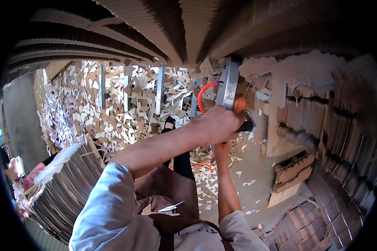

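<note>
A power tool with a long silver metal body (228, 85), orange parts (240, 105) and a dark side grip (246, 126) points away from me toward the tall stacked cardboard (192, 29). My left hand (223, 124) is closed round the tool just behind its metal body, the arm crossing in front of me. Lower down, my right hand (222, 153) is closed on the tool's orange rear handle, mostly hidden below my left hand. A red hose (201, 98) curves beside the metal body. The tool's far tip is hard to make out against the stack.
Cardboard offcuts (130, 121) cover much of the floor, with metal bars (159, 90) among them. More sheet stacks stand at left (65, 184) and right (305, 115). Brown cut cardboard pieces (295, 171) lean at right. Scraps (167, 209) lie on my apron.
</note>
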The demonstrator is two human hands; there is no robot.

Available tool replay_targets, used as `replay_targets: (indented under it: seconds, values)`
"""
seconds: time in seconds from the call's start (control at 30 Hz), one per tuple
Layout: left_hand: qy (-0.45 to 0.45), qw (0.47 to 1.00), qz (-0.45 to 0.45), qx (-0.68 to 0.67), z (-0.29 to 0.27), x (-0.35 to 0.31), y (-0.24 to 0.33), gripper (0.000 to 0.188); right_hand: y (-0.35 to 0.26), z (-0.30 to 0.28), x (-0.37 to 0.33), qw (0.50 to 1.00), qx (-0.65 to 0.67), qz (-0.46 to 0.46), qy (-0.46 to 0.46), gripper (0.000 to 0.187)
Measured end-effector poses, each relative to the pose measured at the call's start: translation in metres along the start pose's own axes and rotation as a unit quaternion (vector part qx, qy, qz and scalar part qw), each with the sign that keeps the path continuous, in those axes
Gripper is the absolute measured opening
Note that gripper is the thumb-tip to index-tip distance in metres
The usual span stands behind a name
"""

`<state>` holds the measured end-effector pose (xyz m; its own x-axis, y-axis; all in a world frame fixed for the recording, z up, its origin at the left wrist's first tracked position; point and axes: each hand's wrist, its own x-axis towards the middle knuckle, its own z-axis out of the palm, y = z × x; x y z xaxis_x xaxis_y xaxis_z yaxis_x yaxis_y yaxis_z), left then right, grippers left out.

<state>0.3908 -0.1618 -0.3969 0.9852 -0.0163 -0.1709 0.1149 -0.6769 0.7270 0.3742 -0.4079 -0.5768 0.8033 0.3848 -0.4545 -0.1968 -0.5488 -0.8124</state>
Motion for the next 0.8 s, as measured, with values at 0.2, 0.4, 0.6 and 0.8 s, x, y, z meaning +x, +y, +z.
replay_targets:
  seconds: [0.2, 0.4, 0.6, 0.8]
  values:
    - [0.002, 1.000, -0.001, 0.004, 0.025, 0.009, -0.033, 0.045, 0.021, 0.023, 0.020, 0.998, -0.028, -0.031, 0.050, 0.023]
    - [-0.004, 1.000, 0.007, -0.022, 0.052, 0.018, -0.077, 0.039, 0.054, 0.039, 0.026, 0.991, 0.097, 0.093, -0.016, 0.016]
    - [0.008, 0.999, 0.015, -0.041, 0.079, 0.027, -0.096, 0.036, 0.049, 0.052, 0.037, 0.988, 0.131, 0.084, 0.000, 0.014]
    - [-0.039, 0.998, -0.028, -0.032, 0.094, 0.047, -0.123, 0.033, 0.096, 0.054, 0.050, 0.991, 0.049, 0.128, -0.001, 0.014]
